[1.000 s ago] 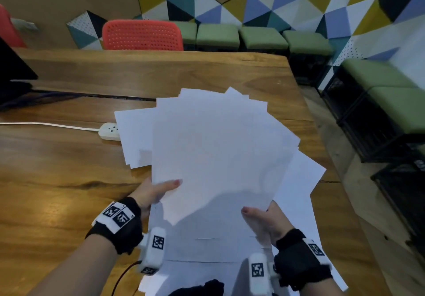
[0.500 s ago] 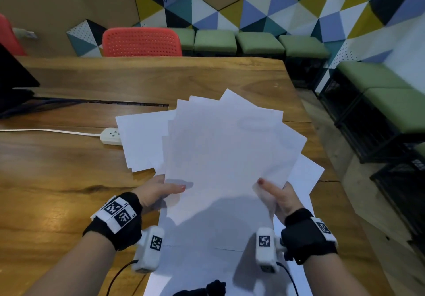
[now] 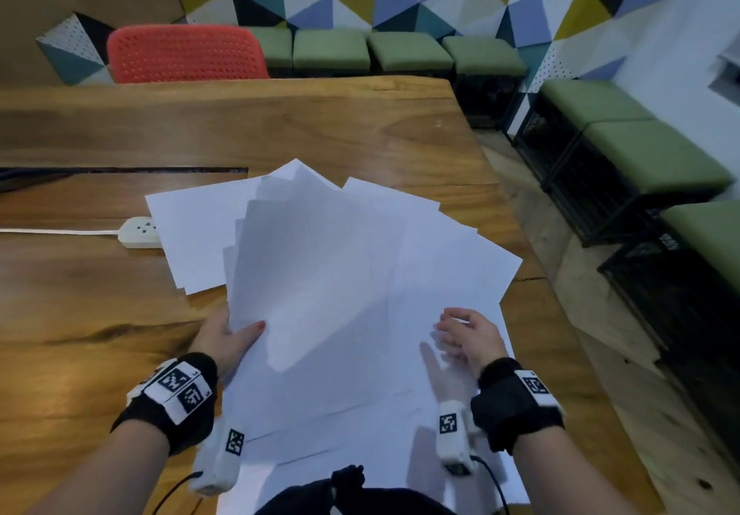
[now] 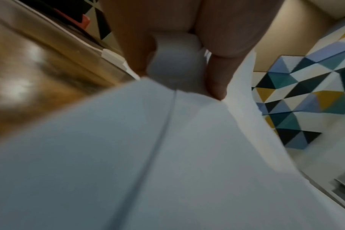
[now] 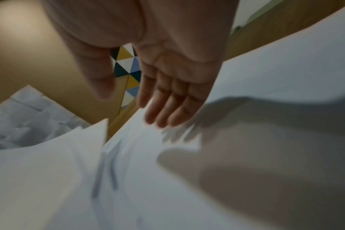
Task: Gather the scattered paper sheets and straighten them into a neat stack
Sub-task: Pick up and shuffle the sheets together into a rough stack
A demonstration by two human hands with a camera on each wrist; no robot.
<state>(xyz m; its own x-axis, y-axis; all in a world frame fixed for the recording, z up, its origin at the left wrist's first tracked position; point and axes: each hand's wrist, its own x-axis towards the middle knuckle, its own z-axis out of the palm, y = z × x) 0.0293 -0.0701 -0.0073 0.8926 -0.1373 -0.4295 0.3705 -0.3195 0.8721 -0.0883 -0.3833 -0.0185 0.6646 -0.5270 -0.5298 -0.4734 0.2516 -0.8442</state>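
Head view showed the sheets (image 3: 340,274) fanned in a loose, uneven pile on the near right part of the wooden table (image 3: 100,294), corners sticking out at different angles toward the far side and the right edge. Some sheets at the left of the fan were lifted off the pile and tilted, casting a grey shadow on the ones beneath. The left hand (image 3: 224,340) gripped these raised sheets at their near left edge, thumb lying on top with its red nail showing, the other fingers hidden under the paper. In the left wrist view the thumb (image 4: 219,80) and the fingers pinched the paper edge between them. The right hand (image 3: 466,334) was just above the right side of the pile, holding nothing; whether it touched the paper could not be told. In the right wrist view its fingers (image 5: 167,109) were straight and pressed together, the thumb apart from them, with their shadow falling on the sheet below.

Both wrists wore black bands with printed markers and small white cameras. A white power strip (image 3: 140,232) lay on the table with a sheet's left corner over its right end, its cable running left. Beyond the table stood a red chair (image 3: 184,54), and green stools (image 3: 408,50) lined a wall of coloured triangles.
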